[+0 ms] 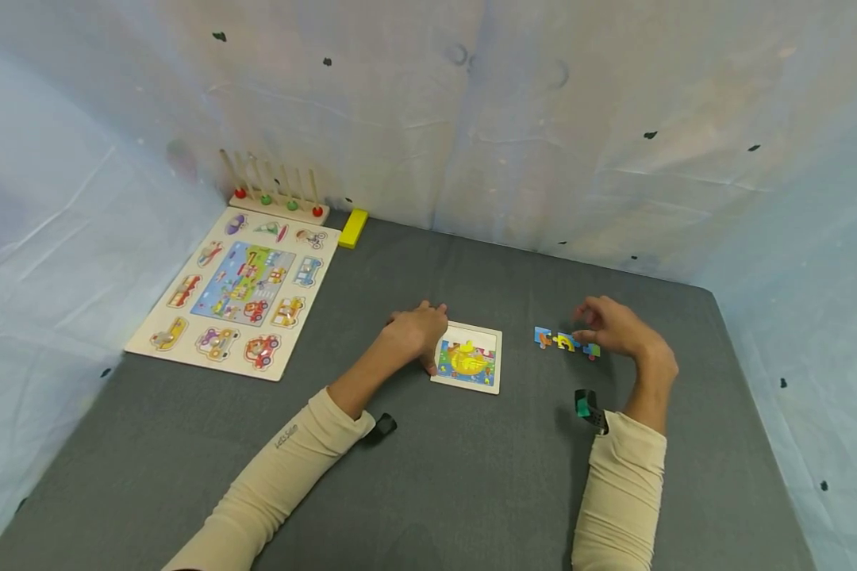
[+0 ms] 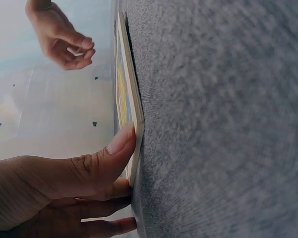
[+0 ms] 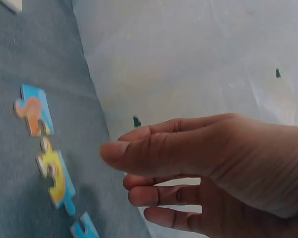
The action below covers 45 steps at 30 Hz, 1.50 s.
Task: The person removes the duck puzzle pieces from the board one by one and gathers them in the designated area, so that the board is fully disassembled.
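Beige-sleeved, the left hand (image 1: 416, 331) has its grip clamped on the left side of the puzzle tray (image 1: 471, 334), flat on the bench (image 1: 486, 476). Rightward, three puzzle pieces (image 1: 566, 342) lie near the right hand (image 1: 614, 327), its grip loosely apart.

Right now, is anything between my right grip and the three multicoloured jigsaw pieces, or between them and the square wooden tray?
Nothing visible: open air separates your right grip from the jigsaw pieces, and only grey tabletop lies between them and the tray, whose left edge your left grip holds.

Soft light casts faint shadows on the grey tabletop (image 1: 486, 468), which blurs in the left wrist view
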Each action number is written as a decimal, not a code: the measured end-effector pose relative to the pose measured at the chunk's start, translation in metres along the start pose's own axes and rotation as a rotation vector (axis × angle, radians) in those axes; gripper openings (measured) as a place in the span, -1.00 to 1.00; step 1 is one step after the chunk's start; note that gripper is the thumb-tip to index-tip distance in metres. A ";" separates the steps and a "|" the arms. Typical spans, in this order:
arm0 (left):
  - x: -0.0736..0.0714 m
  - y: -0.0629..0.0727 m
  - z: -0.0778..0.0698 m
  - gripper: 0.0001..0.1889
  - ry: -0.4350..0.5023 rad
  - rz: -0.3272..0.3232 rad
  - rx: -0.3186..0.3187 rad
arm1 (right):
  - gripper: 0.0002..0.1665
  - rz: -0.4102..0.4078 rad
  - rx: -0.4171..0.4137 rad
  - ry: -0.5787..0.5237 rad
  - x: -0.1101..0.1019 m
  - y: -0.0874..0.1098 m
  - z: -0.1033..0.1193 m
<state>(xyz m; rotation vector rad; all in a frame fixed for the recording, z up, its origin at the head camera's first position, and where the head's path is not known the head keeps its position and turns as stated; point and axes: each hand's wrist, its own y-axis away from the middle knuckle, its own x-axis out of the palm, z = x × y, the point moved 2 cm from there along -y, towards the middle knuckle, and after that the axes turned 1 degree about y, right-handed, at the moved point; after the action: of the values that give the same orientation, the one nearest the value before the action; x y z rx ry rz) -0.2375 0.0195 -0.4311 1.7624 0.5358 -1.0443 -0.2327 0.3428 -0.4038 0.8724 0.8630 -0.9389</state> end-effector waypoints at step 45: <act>0.001 0.001 -0.005 -0.11 0.005 -0.020 -0.037 | -0.67 0.302 -0.286 0.066 0.079 -0.068 0.151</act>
<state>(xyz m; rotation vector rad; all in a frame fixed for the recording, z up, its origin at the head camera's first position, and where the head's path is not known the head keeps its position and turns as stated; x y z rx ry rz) -0.2347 0.0235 -0.4305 1.7310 0.5734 -1.0370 -0.2344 0.1614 -0.4317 0.7618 0.8684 -0.5110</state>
